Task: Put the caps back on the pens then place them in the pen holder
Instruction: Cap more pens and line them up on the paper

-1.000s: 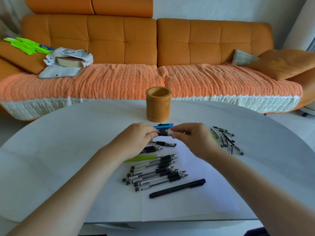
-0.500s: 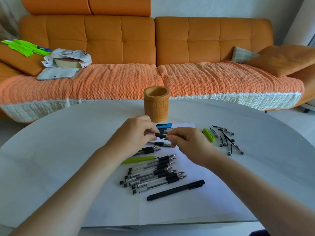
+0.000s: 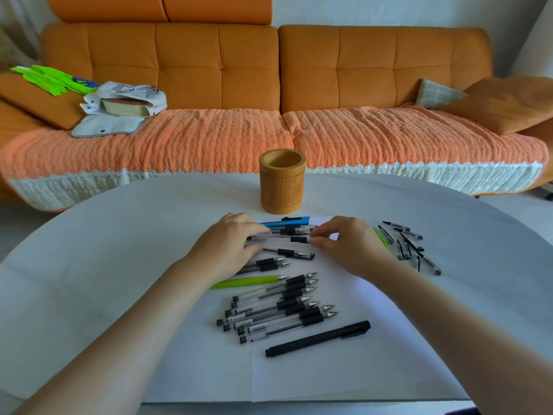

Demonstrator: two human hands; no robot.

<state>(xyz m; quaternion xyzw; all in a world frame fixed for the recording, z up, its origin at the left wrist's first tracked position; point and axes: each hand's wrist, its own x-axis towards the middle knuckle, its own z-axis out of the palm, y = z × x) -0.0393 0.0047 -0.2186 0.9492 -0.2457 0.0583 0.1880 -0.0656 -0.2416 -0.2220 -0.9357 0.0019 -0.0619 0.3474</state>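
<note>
On the white table (image 3: 89,265) before an orange sofa (image 3: 221,70), left hand (image 3: 230,250) and right hand (image 3: 348,245) pinch opposite ends of one pen (image 3: 299,240); label print unreadable.

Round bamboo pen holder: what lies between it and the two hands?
Head view: a blue pen with a black clip and a clear pen beside it lie crosswise there on white paper.

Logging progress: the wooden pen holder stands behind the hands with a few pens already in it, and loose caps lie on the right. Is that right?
Not quite. The head view shows no pens sticking out of the pen holder; it stands behind the left hand and right hand, and loose caps lie on the right.
</note>
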